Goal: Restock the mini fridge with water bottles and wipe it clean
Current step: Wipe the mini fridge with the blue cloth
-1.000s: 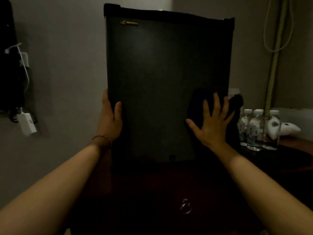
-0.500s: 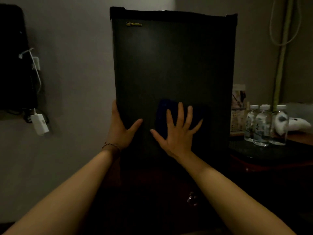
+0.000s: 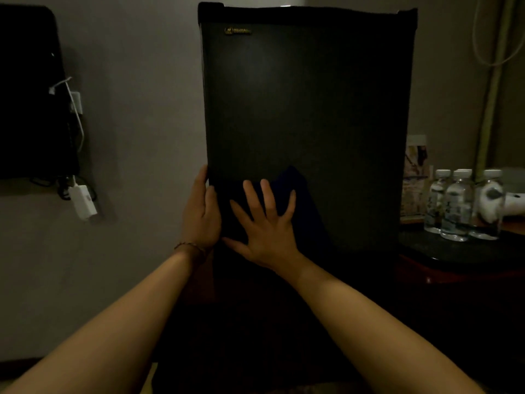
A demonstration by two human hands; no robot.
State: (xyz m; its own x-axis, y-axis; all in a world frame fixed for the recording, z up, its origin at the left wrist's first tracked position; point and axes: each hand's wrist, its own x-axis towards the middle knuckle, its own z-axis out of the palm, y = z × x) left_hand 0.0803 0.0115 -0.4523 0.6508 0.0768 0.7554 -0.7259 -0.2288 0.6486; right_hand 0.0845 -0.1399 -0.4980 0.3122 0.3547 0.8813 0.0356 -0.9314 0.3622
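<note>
A black mini fridge [image 3: 306,103] stands in front of me with its door closed. My right hand [image 3: 262,226] lies flat with spread fingers on a dark blue cloth [image 3: 298,194], pressing it against the lower left part of the door. My left hand [image 3: 200,211] holds the door's left edge, thumb on the front and fingers hidden round the side. Three clear water bottles [image 3: 460,204] with white caps stand on the dark tabletop to the right of the fridge.
A dark red-edged table [image 3: 454,257] adjoins the fridge on the right, with a printed card [image 3: 413,177] and a white object [image 3: 508,203] by the bottles. On the left wall hang a black panel [image 3: 28,92] and a white adapter [image 3: 83,203] on a cable.
My right hand has slid the cloth leftward across the lower door, from its right side to beside my left hand. My left hand stays on the door's left edge.
</note>
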